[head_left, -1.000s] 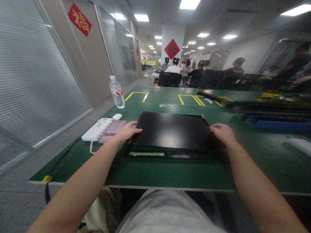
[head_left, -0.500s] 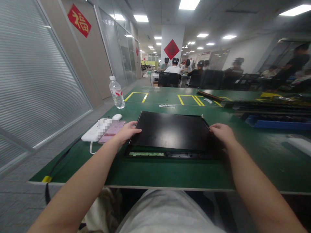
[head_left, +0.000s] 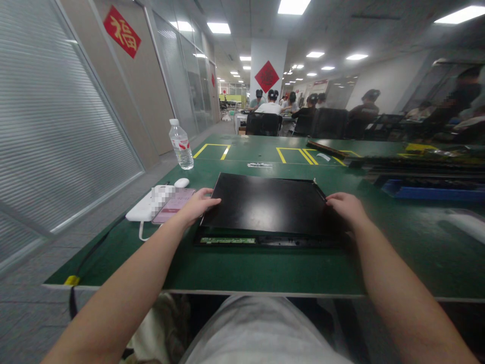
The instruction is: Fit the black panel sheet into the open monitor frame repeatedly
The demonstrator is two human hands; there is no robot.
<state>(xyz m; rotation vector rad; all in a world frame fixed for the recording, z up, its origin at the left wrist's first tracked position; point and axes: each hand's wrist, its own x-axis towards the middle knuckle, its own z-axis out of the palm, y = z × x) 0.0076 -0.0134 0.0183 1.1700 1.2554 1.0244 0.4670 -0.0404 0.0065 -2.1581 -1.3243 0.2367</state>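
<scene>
Both arms reach forward; the left hand and right hand grip opposite edges of the black panel (fingers curled).

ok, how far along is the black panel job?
Done: the black panel lies over its frame on the green table. In hand: the left hand and right hand grip its side edges. Left, probably: seating it, since the green circuit strip shows uncovered along the near edge and the panel looks offset from the frame.
</scene>
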